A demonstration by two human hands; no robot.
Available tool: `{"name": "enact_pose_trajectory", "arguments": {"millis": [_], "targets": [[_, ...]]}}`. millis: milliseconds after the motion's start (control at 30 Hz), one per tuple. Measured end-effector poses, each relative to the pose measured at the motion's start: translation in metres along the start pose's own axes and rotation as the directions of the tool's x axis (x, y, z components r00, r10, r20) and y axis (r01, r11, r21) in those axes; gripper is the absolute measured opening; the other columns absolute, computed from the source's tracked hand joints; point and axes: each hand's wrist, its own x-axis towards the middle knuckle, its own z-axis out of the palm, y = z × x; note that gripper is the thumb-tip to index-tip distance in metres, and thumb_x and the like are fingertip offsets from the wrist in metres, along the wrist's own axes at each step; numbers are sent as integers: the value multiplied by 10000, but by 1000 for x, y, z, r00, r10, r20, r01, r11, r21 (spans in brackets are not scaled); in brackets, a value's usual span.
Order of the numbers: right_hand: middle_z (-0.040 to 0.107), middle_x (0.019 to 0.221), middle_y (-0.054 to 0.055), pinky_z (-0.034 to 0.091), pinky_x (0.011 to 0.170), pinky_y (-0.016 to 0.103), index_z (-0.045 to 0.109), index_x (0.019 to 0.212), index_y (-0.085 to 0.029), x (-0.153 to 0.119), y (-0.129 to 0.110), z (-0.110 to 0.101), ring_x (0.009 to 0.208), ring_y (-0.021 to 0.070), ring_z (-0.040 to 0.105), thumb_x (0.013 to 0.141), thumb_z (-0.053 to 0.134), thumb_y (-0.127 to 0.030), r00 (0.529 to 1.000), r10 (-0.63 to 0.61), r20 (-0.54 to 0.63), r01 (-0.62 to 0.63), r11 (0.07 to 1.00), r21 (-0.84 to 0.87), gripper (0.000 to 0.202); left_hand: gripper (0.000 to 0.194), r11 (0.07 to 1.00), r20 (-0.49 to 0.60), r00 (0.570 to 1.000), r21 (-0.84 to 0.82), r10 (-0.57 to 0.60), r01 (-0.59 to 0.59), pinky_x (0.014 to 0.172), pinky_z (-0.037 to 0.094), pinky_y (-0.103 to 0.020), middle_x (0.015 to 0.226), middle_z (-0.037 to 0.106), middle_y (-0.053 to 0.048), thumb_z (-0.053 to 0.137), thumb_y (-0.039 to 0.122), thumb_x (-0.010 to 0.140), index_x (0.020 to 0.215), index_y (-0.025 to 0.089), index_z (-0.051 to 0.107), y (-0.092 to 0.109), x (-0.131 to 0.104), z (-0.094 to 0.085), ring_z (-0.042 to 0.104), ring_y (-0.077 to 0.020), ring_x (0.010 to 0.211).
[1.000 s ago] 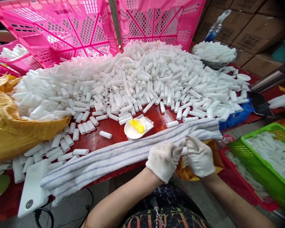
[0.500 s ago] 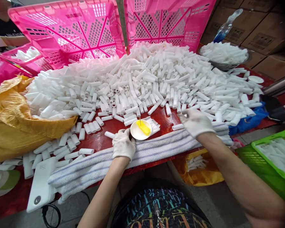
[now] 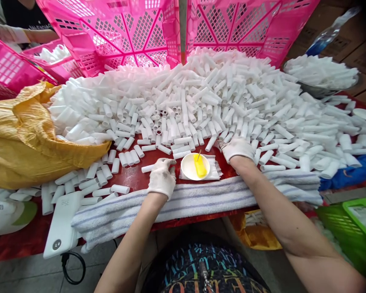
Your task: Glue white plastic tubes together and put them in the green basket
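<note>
My left hand [image 3: 162, 178], in a white glove with dark fingertips, rests at the front of the red table with its fingers curled. Beside it lies a short white tube [image 3: 147, 168]. Whether anything sits between those fingers is hidden. My right hand [image 3: 238, 149], gloved alike, reaches down at the front edge of the pile of white tubes [image 3: 201, 93]. Its fingers are bent together, and what they pinch, if anything, cannot be made out. Between the hands stands a small white dish [image 3: 188, 167] holding a yellow piece [image 3: 199, 166] with a thin stick, on folded white material [image 3: 215, 167].
A striped towel [image 3: 198, 197] lies along the table's front edge. Pink crates [image 3: 146, 28] stand behind the pile. At left are a yellow sack [image 3: 21, 138] and a white power bank [image 3: 62, 224]; at right, a tube-filled bowl [image 3: 319, 90] and a green basket [image 3: 341, 224]. A co-worker's arm [image 3: 6, 32] shows upper left.
My right hand has moved left and inward, down to the tubes near the dish. My left hand has shifted slightly away from the dish. The view has swung a little left.
</note>
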Motion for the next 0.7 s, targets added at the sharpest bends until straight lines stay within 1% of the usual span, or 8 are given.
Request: {"name": "enact_pose_trajectory", "arguments": {"millis": [67, 133, 200, 233, 333, 467, 600, 700], "targets": [[658, 1108, 294, 523, 811, 518, 660, 1171, -39, 2, -7, 2, 1023, 417, 654, 873, 535, -554, 1000, 17, -5, -17, 1000, 10, 608, 281, 999, -84, 996, 42, -29, 32, 969, 493, -350, 1131, 655, -103, 535, 150, 866, 1084, 177, 710, -9, -1, -13, 633, -230, 1027], [661, 1102, 297, 528, 804, 514, 648, 1196, -41, 2, -9, 3, 1022, 414, 658, 884, 540, -424, 999, 40, 12, -40, 999, 3, 506, 323, 984, -106, 993, 159, -59, 75, 975, 489, -405, 1182, 646, -109, 584, 171, 843, 1143, 191, 700, -22, -1, -25, 612, -277, 1082], [666, 1111, 287, 528, 810, 508, 639, 1208, -53, 1, -4, 1, 1028, 408, 660, 866, 539, -316, 997, 72, 35, -71, 997, -12, 443, 367, 959, -54, 994, 263, -92, 103, 971, 485, -453, 1218, 643, -108, 650, 218, 814, 1177, 217, 701, -36, -1, -32, 595, -321, 1109], [669, 1118, 279, 526, 814, 506, 636, 1212, -62, 0, 1, -1, 1031, 405, 660, 864, 532, -305, 996, 83, 40, -82, 996, -15, 437, 373, 953, -14, 994, 286, -104, 104, 973, 484, -461, 1222, 646, -102, 672, 240, 805, 1177, 231, 707, -41, -2, -33, 592, -328, 1110], [684, 1090, 250, 514, 835, 504, 632, 1212, -94, -7, 18, -3, 1017, 387, 665, 914, 462, -397, 998, 63, 10, -63, 998, 9, 457, 331, 968, 73, 992, 235, -105, 85, 992, 484, -415, 1187, 666, -84, 677, 244, 816, 1142, 245, 733, -51, -2, -28, 601, -295, 1091], [685, 1105, 198, 497, 871, 454, 605, 1257, -135, -18, 28, 0, 1030, 346, 652, 942, 421, -462, 994, -111, -1, 111, 994, -20, 490, 306, 987, 54, 995, 144, -85, 76, 1004, 482, -366, 1169, 668, -87, 682, 213, 812, 1107, 239, 756, -45, -1, -15, 598, -272, 1093], [667, 1135, 179, 496, 868, 422, 628, 1220, -153, -27, 14, 5, 1051, 337, 633, 934, 430, -534, 981, -192, -29, 189, 978, -90, 517, 329, 997, 65, 996, 62, -55, 51, 1001, 485, -351, 1178, 666, -86, 674, 177, 810, 1127, 228, 748, -32, -2, -5, 599, -262, 1090], [660, 1108, 159, 506, 831, 410, 597, 1291, -212, -31, 2, 6, 1012, 320, 646, 918, 495, -461, 975, -222, 27, 223, 966, -127, 460, 302, 999, 48, 998, 15, -31, 31, 1013, 479, -355, 1173, 669, -87, 652, 184, 832, 1115, 217, 750, -27, -6, 1, 602, -255, 1091]]}}
